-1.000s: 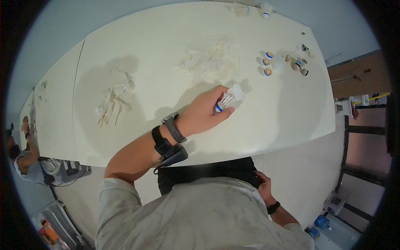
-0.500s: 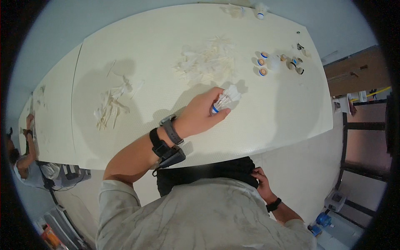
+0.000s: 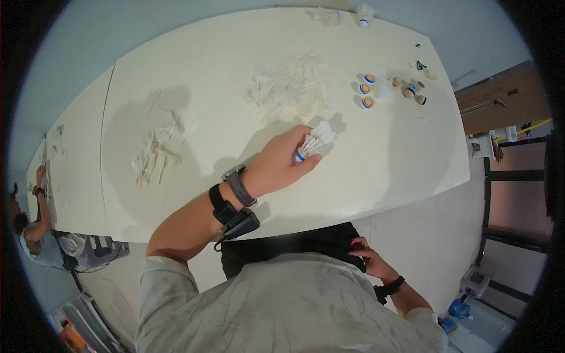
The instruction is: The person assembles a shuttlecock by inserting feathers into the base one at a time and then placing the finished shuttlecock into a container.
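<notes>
My left hand [image 3: 281, 160] is closed round a white feather shuttlecock [image 3: 319, 137] with a blue band on its base. The shuttlecock is tilted over the table, feathers pointing away to the right and the base tucked into my fingers. Down beside my black shorts [image 3: 294, 240], my right hand [image 3: 371, 259] rests by the hip, fingers loosely apart and nothing visible in them. Beyond the held shuttlecock lies a pile of loose white feathers [image 3: 291, 88]. A smaller feather pile [image 3: 156, 156] is to the left of my arm.
Three shuttlecock bases [image 3: 367, 103] with blue rims sit at the right of the white table [image 3: 353, 188], beside several small pieces [image 3: 412, 89]. Two shuttlecocks [image 3: 364, 16] stand at the far edge. Another person [image 3: 38, 235] works at the table's far left.
My right hand has shifted slightly and its fingers have loosened at the shorts. My left hand keeps its hold on the shuttlecock, turned slightly more upright.
</notes>
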Demonstrator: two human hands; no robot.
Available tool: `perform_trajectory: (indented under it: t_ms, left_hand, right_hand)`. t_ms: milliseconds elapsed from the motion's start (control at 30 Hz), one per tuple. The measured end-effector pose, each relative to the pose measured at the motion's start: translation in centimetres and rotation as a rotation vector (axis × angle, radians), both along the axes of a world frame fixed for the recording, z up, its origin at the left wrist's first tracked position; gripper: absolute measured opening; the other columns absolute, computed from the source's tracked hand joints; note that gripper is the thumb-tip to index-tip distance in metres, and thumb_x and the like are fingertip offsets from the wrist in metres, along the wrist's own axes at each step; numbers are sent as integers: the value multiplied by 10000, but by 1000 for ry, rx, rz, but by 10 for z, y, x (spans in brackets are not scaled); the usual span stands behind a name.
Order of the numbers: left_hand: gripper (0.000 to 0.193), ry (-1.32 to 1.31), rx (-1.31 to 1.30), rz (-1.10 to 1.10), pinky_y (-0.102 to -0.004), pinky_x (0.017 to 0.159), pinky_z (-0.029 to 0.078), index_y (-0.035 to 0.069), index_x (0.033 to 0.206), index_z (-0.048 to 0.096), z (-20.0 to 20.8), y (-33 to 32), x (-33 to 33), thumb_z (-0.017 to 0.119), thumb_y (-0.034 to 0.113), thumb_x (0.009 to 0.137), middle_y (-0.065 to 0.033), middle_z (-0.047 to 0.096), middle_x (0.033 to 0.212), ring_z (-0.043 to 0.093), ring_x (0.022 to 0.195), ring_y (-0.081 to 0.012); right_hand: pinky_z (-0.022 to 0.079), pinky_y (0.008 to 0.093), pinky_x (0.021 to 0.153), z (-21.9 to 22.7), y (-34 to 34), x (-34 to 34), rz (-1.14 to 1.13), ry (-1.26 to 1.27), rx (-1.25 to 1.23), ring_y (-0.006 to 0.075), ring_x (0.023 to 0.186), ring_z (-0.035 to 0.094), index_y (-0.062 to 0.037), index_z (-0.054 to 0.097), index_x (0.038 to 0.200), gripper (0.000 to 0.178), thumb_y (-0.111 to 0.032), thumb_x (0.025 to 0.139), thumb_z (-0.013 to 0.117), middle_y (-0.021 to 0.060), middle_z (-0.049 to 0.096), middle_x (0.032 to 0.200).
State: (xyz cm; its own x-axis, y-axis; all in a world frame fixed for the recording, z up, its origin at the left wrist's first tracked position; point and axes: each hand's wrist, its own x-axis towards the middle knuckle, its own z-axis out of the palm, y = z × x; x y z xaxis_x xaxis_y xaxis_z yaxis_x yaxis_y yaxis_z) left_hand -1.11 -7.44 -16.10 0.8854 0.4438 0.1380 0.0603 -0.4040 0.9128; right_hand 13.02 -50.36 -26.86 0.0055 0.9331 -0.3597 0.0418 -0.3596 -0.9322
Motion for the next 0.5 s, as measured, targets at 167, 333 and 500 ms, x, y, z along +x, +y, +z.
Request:
perform_trajectory:
  t_ms: [167, 333, 500]
  left_hand:
    - [360, -57, 13, -6, -303, 561, 440, 22, 1191, 526, -4, 1, 1, 723, 190, 941, -79, 596, 756, 546, 615, -145]
    - [362, -60, 32, -5, -304, 573, 450, 20, 1196, 526, -7, 1, 0, 721, 187, 941, -82, 605, 770, 552, 628, -148]
    - [368, -55, 3, -7, -302, 587, 464, 20, 1200, 527, -6, 2, 1, 724, 187, 938, -92, 620, 789, 573, 646, -152]
  right_hand:
    - [275, 352, 1125, -15, -16, -6, -309, 271, 4, 238, 1261, 448, -98, 753, 1138, 406, 83, 776, 772, 58, 458, 1385]
    - [283, 345, 1130, -21, -25, -14, -448, 426, -77, 196, 1285, 449, -80, 766, 1049, 259, 47, 826, 739, 45, 511, 1329]
    - [389, 373, 1108, -33, -37, -23, -562, 460, -73, 224, 1289, 499, -86, 685, 1234, 353, -83, 892, 770, 62, 494, 1395]
